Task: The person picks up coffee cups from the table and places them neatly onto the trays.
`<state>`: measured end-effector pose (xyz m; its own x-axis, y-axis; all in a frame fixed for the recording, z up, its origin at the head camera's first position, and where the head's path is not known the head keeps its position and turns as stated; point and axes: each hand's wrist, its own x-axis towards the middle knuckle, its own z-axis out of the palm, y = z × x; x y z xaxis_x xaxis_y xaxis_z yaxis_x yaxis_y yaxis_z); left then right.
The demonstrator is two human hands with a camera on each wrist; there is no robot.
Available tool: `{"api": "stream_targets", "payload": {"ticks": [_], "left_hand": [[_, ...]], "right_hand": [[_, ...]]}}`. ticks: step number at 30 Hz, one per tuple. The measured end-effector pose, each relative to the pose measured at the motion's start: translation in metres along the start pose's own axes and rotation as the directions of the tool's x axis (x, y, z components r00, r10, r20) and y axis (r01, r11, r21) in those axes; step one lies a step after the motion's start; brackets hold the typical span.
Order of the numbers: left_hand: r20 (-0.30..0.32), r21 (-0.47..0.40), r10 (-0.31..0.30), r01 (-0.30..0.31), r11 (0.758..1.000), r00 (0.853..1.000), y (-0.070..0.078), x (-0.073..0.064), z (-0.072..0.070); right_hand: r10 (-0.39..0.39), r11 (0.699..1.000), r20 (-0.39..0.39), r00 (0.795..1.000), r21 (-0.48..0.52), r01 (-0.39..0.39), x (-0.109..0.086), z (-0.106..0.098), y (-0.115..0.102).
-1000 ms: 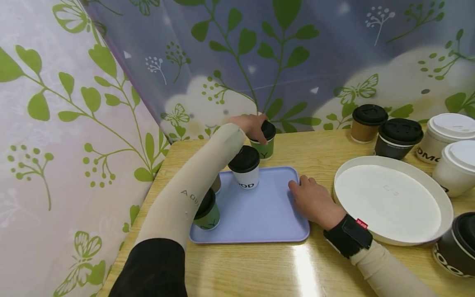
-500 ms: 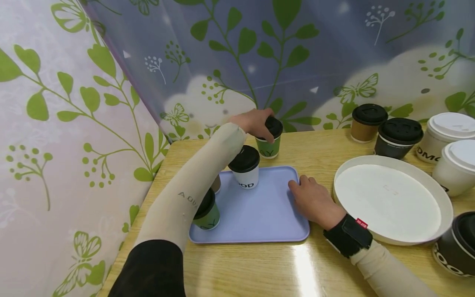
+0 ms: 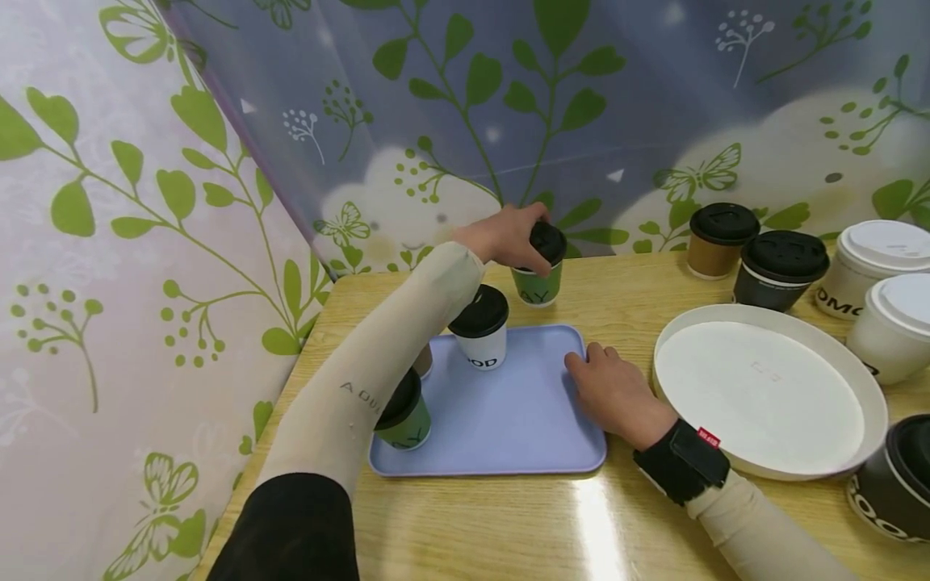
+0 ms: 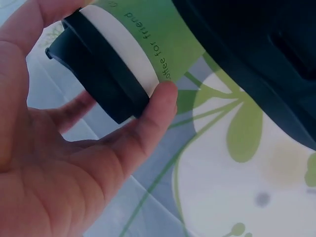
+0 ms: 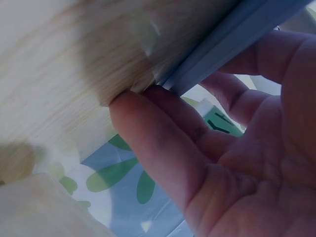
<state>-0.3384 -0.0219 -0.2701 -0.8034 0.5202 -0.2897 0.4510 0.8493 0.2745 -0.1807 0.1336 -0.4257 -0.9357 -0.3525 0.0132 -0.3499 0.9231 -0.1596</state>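
Indoors, room type hard to tell from where I stand, pale leaf-print sheeting [image 3: 145, 266] at left, blue leaf-print sheeting [image 3: 407, 113] across the top, wood-grain desk [image 3: 494, 524] below, lidded takeaway cups [image 3: 773, 282] at right

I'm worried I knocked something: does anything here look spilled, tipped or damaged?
Nothing stands out: the green cup in the left hand looks upright, and no spill shows on the tray or table.
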Motion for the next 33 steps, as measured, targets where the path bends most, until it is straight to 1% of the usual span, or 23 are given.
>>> {"api": "stream_targets", "payload": {"ticks": [4,11,15,20,25,33], "left_hand": [[-0.002,0.0,0.016,-0.016,1.0,1.0,0.005,-0.005,0.001],[0.02,0.02,0.044,-0.045,0.999,0.999,0.017,-0.014,0.005],[0.011,0.034,0.08,-0.081,0.996,0.997,0.024,-0.02,0.008],[0.002,0.039,0.115,-0.115,0.993,0.993,0.029,-0.028,0.01],[0.016,0.061,0.107,-0.108,0.992,0.994,0.031,-0.036,0.009],[0.017,0.079,0.091,-0.092,0.993,0.996,0.029,-0.05,0.005]], "right_hand": [[-0.001,1.0,-0.006,1.0,-0.007,0.001,0.0,0.0,0.0],[-0.002,1.0,-0.016,1.0,-0.013,0.002,-0.002,-0.001,-0.001],[-0.004,1.0,-0.011,1.0,-0.014,0.004,-0.002,-0.001,-0.002],[-0.02,1.0,-0.027,0.999,-0.025,0.019,-0.001,-0.001,-0.002],[-0.024,0.999,-0.018,1.0,-0.031,0.023,0.0,0.0,-0.002],[-0.018,0.999,-0.011,1.0,-0.03,0.018,0.0,-0.001,-0.002]]}}
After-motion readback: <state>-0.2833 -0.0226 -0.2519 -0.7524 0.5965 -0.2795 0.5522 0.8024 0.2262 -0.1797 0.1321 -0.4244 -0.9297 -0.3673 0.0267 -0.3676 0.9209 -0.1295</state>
